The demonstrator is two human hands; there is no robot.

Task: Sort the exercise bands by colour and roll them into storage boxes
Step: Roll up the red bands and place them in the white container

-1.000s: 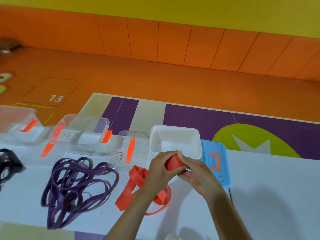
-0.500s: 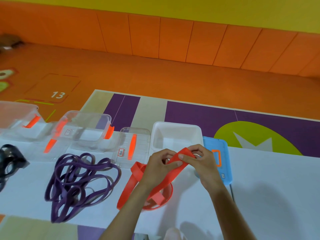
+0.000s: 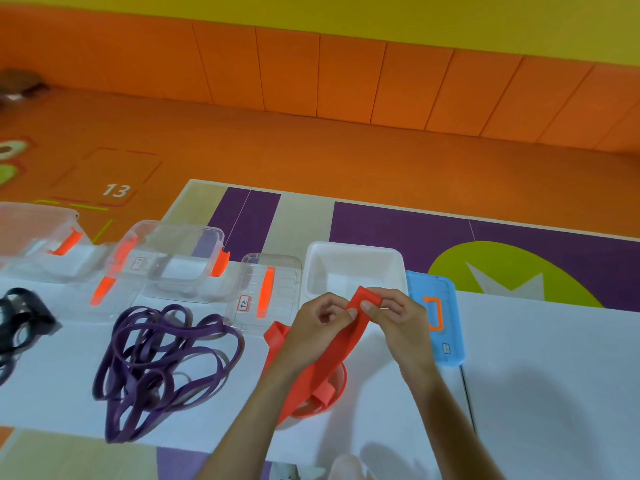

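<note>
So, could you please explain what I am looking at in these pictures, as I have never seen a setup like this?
There is no machine here: a person works with two bare hands. The view comes from a wide-angle camera worn on the head, looking forward and down. On the white table lie a tangle of purple bands, some black bands at the left edge, clear storage boxes, a clear lid, an open white box and a blue lid. The left hand and the right hand both pinch one end of a red-orange band, whose rest trails down to the table.
</note>
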